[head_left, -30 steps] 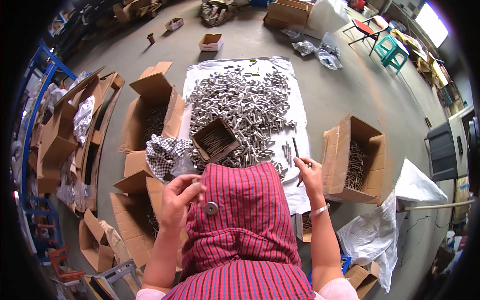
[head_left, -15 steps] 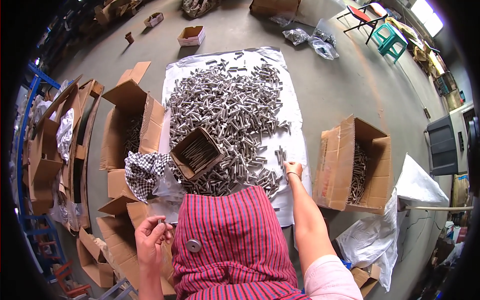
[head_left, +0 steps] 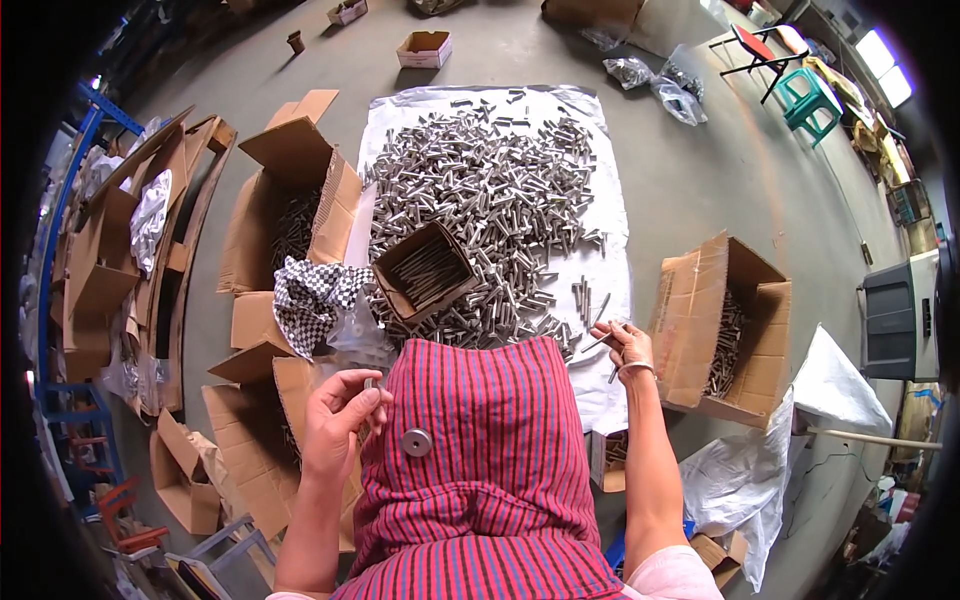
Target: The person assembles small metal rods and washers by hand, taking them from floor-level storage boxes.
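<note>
My left hand [head_left: 342,420] is raised beside my striped apron [head_left: 500,400], its thumb and fingers pinching a small grey metal piece [head_left: 370,384]. At the right edge of the white sheet [head_left: 610,260], my right hand [head_left: 630,348] is closed on slim steel bolts [head_left: 597,342] that stick out between the fingers. A few more bolts [head_left: 582,296] lie beside the fingertips. Beyond my lap spreads a wide pile of steel bolts [head_left: 480,180]. On it sits an open carton [head_left: 466,254] with long bolts inside. A round metal disc with a centre hole [head_left: 416,442] rests on my apron.
Open cardboard boxes holding metal pieces stand left [head_left: 340,210] and right [head_left: 690,310] of the sheet. A checkered cloth [head_left: 300,300] lies at the left edge. Farther off are a small box [head_left: 424,62], plastic bags [head_left: 680,98], a green stool [head_left: 808,105] and a folding chair [head_left: 765,50].
My right hand has drawn back from the sheet toward me and now has bolts in its fingers. My left hand has risen slightly, still pinching its piece. The view has shifted.
</note>
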The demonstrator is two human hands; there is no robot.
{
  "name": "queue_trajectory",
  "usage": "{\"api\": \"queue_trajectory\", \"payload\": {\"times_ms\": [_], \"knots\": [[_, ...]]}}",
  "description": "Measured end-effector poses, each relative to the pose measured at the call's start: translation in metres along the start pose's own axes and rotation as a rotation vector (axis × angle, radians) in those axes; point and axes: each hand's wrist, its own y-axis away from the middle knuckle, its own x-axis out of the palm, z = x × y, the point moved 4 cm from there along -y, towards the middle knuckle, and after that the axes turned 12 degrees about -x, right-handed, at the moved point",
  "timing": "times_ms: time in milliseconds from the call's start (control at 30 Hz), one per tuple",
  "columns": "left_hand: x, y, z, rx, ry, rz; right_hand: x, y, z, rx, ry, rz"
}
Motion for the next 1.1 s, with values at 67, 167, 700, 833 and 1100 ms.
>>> {"api": "queue_trajectory", "payload": {"times_ms": [67,167,700,833,1100], "knots": [[-0.005,0.024,-0.005,0.036,0.013,0.018,0.013,0.037,0.029,-0.037,0.005,0.058],[-0.014,0.056,-0.013,0.069,0.021,0.052,0.029,0.083,0.057,-0.087,-0.005,0.074],[-0.046,0.159,-0.002,-0.086,0.267,0.391,0.222,0.382,0.142,-0.474,0.057,0.408],[-0.042,0.163,-0.005,-0.022,0.231,0.409,0.225,0.404,0.137,-0.671,0.048,0.459],[-0.054,0.173,-0.008,0.026,0.176,0.387,0.230,0.415,0.123,-0.674,0.083,0.441]]}}
